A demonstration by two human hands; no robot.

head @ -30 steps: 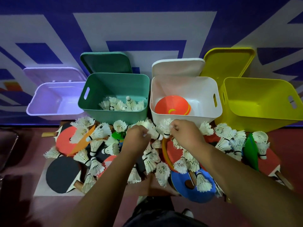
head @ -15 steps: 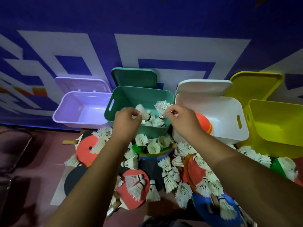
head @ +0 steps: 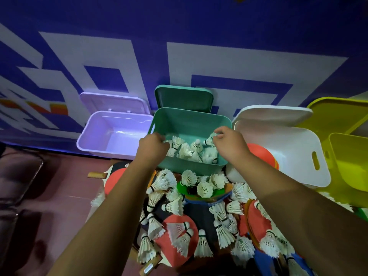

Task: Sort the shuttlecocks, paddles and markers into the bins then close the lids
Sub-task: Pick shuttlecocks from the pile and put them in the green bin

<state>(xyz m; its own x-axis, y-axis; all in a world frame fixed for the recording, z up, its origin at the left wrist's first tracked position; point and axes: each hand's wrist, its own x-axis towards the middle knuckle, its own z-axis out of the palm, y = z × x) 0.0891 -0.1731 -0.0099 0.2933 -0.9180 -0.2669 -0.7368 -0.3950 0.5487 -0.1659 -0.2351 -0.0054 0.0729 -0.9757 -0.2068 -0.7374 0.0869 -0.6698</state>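
White feathered shuttlecocks [head: 186,151] filled the green bin [head: 191,170] — hands deeper than before; right hand [head: 229,145] pinched a shuttlecock [head: 210,139], left hand [head: 153,145] curled, hold unclear.

Green bin [head: 191,170] open from above; our left hand [head: 153,145] and right hand [head: 229,142] take its sides, gap between them. Its lid [head: 183,100] leans behind. Lilac bin [head: 103,152] and white bin [head: 294,166] flank it closely. Shuttlecocks [head: 161,182] and paddles [head: 175,218] crowd the near approach.

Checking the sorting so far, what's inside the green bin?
A heap of white shuttlecocks in the green bin. The left hand and right hand cover some; the bottom beneath is hidden.
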